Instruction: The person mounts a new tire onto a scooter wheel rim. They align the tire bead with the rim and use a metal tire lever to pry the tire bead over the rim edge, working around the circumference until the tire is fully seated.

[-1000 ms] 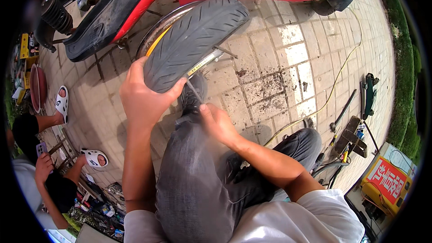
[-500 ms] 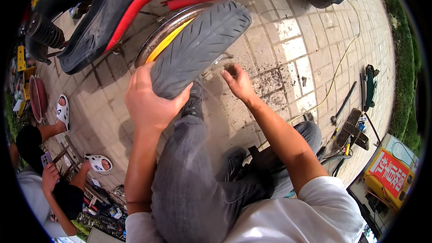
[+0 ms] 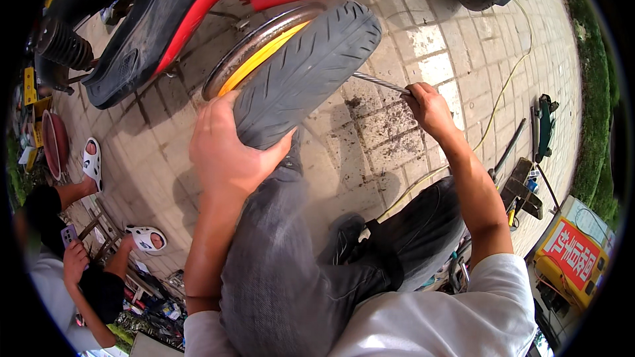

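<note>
A black tire (image 3: 311, 69) stands tilted in front of me, with a rusty rim (image 3: 228, 59) on its left side and a bright yellow strip (image 3: 261, 59) showing between the two. My left hand (image 3: 228, 149) wraps its near end, fingers over the left side and thumb on the right. Off to the tire's right, my right hand (image 3: 426, 107) grips the end of a tire lever (image 3: 380, 81), a thin grey metal bar. The lever's other end is hidden behind the tire. My shoe, below the tire, is partly covered.
A red and black scooter (image 3: 192, 23) lies across the far side. At left sits a person holding a phone (image 3: 69, 235), near a red basin (image 3: 55, 145). A yellow hose (image 3: 506, 86), a wooden block (image 3: 519, 188) and a yellow machine (image 3: 572, 254) are on the right.
My right hand has moved right and away from me and now holds the lever, where before its fingers were curled beside the wheel. The tire and my left hand have shifted slightly right.
</note>
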`<state>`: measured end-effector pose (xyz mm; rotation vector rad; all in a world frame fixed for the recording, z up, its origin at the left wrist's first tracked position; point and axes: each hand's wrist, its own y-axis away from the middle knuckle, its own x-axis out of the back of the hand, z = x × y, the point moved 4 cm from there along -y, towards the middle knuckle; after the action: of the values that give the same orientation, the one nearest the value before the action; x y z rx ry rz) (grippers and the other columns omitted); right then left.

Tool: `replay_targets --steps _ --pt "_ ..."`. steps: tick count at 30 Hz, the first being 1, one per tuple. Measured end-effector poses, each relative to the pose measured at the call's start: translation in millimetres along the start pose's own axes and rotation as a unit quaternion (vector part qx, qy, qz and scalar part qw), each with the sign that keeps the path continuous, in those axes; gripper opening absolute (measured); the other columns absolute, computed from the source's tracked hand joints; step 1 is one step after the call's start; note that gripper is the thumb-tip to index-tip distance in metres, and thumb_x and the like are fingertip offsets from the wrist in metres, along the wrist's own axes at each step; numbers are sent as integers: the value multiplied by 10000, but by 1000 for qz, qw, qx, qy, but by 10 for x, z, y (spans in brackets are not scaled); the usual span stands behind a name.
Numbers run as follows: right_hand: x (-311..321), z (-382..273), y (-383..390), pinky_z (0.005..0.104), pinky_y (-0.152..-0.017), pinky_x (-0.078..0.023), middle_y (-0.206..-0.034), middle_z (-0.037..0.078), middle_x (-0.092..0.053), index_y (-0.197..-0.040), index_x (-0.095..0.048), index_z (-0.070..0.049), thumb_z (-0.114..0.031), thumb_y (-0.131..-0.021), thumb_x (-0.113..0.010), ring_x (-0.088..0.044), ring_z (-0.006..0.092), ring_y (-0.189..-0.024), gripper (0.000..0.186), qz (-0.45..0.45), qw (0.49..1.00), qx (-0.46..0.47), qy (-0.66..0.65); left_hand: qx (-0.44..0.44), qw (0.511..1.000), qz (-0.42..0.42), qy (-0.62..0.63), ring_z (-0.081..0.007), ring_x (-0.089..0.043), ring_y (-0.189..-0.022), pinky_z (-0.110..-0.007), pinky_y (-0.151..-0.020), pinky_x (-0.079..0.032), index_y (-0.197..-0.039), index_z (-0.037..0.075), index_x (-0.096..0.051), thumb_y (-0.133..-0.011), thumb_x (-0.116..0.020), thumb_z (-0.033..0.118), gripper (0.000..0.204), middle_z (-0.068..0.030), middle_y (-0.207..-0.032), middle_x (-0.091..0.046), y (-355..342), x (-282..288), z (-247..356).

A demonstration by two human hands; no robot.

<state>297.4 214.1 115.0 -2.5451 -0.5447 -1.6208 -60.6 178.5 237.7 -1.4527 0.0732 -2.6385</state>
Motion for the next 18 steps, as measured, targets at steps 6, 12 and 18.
replay_targets --steps 6,12,18 --pt "-698 -348 433 501 -704 -478 -783 256 -594 -872 -533 2 -373 -992 -548 -589 465 -774 394 -214 960 -72 -165 -86 995 12 -50 -360 -613 -997 -450 -867 -516 -1160 31 -567 -541 -894 327 760 -154 -1061 -631 71 -113 143" --pt "-1324 -758 727 510 -813 -487 -902 300 -630 -1008 -580 16 -324 -990 -521 -607 475 -907 346 -273 920 -138 -245 -91 994 -47 -41 -338 -612 -1002 -434 -859 -522 -1157 35 -560 -527 -897 334 775 -140 -1068 -629 92 -218 361" --pt "-1208 -736 568 454 -910 -489 -1107 282 -614 -1156 -577 65 -219 -920 -633 -592 434 -1043 373 1 952 -213 -219 -141 989 -11 -33 -362 -626 -922 -438 -808 -529 -1108 -2 -564 -553 -900 293 713 -158 -984 -626 29 -259 573"
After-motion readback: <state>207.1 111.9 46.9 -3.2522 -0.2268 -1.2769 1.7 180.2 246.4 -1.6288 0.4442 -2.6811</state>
